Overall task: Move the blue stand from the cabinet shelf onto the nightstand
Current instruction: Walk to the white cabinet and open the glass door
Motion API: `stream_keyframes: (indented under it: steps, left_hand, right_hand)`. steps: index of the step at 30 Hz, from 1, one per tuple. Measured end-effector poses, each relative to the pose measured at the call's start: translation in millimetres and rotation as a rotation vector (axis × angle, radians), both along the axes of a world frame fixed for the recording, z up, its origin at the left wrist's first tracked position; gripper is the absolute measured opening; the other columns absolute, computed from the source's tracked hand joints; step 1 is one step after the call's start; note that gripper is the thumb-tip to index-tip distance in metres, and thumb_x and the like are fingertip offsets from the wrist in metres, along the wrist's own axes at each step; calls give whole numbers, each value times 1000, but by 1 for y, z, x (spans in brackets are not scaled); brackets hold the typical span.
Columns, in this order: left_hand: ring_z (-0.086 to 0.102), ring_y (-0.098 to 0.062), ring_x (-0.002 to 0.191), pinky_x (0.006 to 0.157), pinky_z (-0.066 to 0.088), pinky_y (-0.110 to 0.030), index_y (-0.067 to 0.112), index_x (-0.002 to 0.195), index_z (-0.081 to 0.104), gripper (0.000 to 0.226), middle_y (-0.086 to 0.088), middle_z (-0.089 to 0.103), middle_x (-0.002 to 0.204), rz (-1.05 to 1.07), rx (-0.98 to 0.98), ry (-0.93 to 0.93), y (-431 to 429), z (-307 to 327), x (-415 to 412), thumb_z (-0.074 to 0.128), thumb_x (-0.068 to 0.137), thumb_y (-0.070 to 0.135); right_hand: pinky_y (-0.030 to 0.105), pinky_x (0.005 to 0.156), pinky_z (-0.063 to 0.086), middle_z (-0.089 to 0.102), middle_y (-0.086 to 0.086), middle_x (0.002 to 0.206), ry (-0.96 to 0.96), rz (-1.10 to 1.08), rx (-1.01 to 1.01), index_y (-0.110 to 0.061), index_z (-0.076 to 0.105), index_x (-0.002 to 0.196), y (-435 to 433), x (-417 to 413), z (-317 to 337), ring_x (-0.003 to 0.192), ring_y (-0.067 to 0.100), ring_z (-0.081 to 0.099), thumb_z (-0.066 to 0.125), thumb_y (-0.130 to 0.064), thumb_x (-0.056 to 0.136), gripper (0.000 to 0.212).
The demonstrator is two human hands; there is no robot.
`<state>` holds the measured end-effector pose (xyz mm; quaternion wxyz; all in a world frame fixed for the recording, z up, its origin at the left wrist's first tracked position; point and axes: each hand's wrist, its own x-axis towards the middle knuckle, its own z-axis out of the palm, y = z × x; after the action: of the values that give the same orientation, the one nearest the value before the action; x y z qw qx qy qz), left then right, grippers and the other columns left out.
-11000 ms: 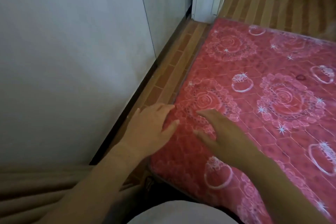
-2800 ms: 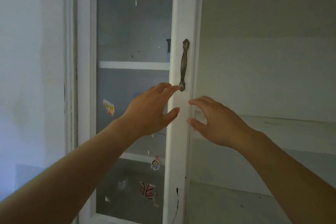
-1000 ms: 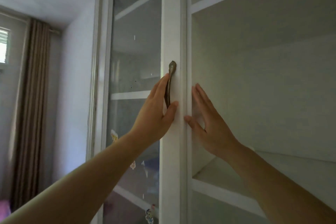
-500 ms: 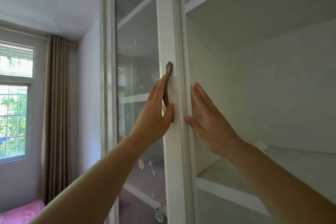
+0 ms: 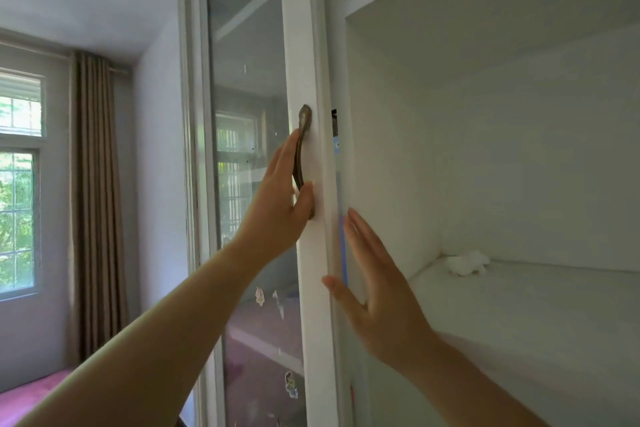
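Observation:
My left hand (image 5: 277,211) is wrapped around the bronze handle (image 5: 302,135) of the white glass cabinet door (image 5: 304,45), which stands slightly ajar. In the narrow gap at the door's right edge shows a thin blue strip (image 5: 343,253), with a dark patch (image 5: 334,121) above it. I cannot tell if this is the blue stand. My right hand (image 5: 377,302) is flat and open beside that edge, fingers up, holding nothing. No nightstand is in view.
The right compartment has no door across it, and its white shelf (image 5: 519,305) holds a small white fluffy thing (image 5: 467,262) at the back corner. Brown curtain (image 5: 93,201) and window (image 5: 17,218) are at the left, with a pink bed corner (image 5: 31,395) below.
The door has swung a little towards me, opening a gap at its right edge where blue now shows. My right hand has dropped lower along that edge. The left hand keeps its hold on the handle.

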<state>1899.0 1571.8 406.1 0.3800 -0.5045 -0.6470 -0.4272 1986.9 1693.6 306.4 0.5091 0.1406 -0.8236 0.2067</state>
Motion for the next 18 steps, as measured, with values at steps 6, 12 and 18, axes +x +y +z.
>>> stream_keyframes:
  steps: [6, 12, 18]
  left_hand:
    - [28, 32, 105, 82, 41, -4, 20, 148, 13, 64, 17, 27, 135, -45, 7, -16, -8, -1, -1, 41, 92, 5]
    - [31, 15, 118, 97, 37, -7, 21, 148, 12, 66, 7, 31, 145, -51, 15, -20, -23, -1, 2, 42, 91, 6]
    - [28, -9, 135, 107, 39, -45, 20, 148, 9, 66, 1, 25, 152, -129, 4, -28, -34, -5, 7, 40, 91, 6]
  right_hand:
    - [13, 112, 10, 18, -5, 153, 92, -138, 0, -18, 19, 144, -9, -9, -15, 140, 4, 13, 33, -44, 92, 60]
    - [25, 110, 27, 23, -8, 151, 57, -70, -63, -19, 23, 142, -32, -12, -32, 138, 3, 20, 28, -49, 92, 59]
    - [39, 97, 47, 38, -6, 143, 69, -100, -191, -24, 25, 141, -57, -10, -37, 130, 12, 41, 37, -49, 90, 58]
